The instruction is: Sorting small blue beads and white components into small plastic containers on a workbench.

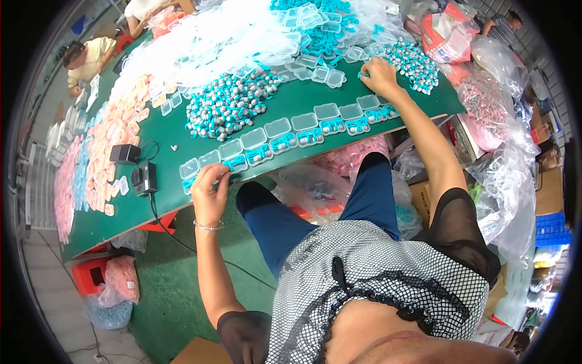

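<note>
A row of small clear plastic cases (278, 128) with raised lids runs along the near edge of the green table. Coiled teal pieces (259, 152) lie in their bottoms. My left hand (210, 191) is at the row's left end, thumb and fingers pinched beside a case; what they hold, if anything, is hidden. Farther off to the right, my right hand (381, 77) is closed, with a bit of teal showing at its fingertips. It is beside a heap of small grey-and-teal pieces (414, 64). Another such heap (227, 103) lies left of centre.
Empty clear cases (200, 54) and teal pieces (315, 36) pile up at the back. Peach cases (124, 124) cover the table's left part, near two black devices (143, 179) with a cable. Plastic bags (485, 109) crowd the right. Two people (91, 57) sit at the far left.
</note>
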Available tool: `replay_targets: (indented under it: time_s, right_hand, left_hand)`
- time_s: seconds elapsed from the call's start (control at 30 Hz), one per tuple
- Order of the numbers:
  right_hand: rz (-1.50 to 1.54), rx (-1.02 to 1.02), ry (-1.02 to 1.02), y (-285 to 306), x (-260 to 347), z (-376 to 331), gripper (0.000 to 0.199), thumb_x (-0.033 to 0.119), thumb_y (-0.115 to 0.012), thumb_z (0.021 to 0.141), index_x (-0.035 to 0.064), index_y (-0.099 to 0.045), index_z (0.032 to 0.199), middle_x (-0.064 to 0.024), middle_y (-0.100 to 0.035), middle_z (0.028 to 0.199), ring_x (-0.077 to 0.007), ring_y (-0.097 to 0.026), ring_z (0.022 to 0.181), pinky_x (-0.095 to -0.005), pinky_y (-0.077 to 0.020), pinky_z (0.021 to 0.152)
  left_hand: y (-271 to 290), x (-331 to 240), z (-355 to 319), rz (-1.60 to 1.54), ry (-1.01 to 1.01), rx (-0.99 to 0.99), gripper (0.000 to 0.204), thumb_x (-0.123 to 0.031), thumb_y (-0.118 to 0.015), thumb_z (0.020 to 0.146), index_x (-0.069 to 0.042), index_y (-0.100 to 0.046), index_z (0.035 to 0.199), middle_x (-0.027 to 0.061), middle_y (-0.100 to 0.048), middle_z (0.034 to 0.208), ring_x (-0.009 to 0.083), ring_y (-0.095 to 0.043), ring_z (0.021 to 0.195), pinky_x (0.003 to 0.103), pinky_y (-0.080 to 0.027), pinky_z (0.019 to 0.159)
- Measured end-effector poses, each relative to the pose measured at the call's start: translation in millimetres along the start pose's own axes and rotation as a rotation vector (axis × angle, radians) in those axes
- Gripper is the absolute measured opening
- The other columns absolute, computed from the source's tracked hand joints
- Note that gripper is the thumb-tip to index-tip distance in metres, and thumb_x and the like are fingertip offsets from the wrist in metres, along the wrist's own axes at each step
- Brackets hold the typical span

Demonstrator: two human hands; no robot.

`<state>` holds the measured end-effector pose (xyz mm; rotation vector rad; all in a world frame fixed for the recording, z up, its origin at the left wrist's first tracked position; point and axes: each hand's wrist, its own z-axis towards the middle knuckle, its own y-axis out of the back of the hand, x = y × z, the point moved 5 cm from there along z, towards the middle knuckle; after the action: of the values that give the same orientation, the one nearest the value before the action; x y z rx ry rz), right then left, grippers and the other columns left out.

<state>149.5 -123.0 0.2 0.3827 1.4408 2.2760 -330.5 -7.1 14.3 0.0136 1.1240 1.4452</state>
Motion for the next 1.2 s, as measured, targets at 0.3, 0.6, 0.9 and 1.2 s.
replay_targets:
  time_s: [0.3,0.6,0.9,1.2]
  right_hand:
    - [0.174,0.269,-0.103,-6.1,-5.6,-1.3,0.016,0.027,-0.061,0.081,0.0129,-0.061,0.090,-0.0047,-0.067,0.088,-0.0260,-0.064,0.088,-0.0481,-0.0362,0.074]
    - [0.152,0.175,0.046,25.2,14.0,-2.8,0.018,0.027,-0.062,0.083,0.0132,-0.060,0.094,-0.0080,-0.067,0.090,-0.0287,-0.066,0.086,-0.0455,-0.0459,0.071]
    - [0.694,-0.032,0.578,74.3,223.7,-75.9,0.010,0.016,-0.069,0.077,0.0113,-0.065,0.085,-0.0058,-0.062,0.089,-0.0242,-0.059,0.091,-0.0384,-0.0398,0.081]
    - [0.722,-0.081,0.591,53.9,310.4,-94.7,0.010,0.017,-0.072,0.075,0.0159,-0.067,0.084,0.0012,-0.057,0.090,-0.0198,-0.054,0.097,-0.0457,-0.0323,0.089]
  left_hand:
    - [0.4,3.2,-2.4,-0.005,0.035,0.011,0.013,0.005,-0.069,0.077,-0.002,-0.065,0.087,0.0090,-0.066,0.088,0.0173,-0.063,0.068,0.028,-0.051,0.064]
    - [2.5,3.6,-2.5,-0.007,0.011,0.009,0.011,0.001,-0.069,0.078,-0.003,-0.066,0.088,0.0110,-0.065,0.089,0.0229,-0.064,0.071,0.031,-0.051,0.066]
    - [-11.7,10.9,-1.0,-0.006,0.005,-0.028,0.011,-0.001,-0.069,0.077,-0.006,-0.067,0.087,0.0101,-0.067,0.091,0.0282,-0.064,0.080,0.036,-0.052,0.069]
    - [-9.7,13.4,-3.0,0.116,-0.087,-0.050,0.013,-0.002,-0.072,0.074,-0.006,-0.067,0.086,0.0082,-0.067,0.088,0.0276,-0.061,0.082,0.037,-0.049,0.072]
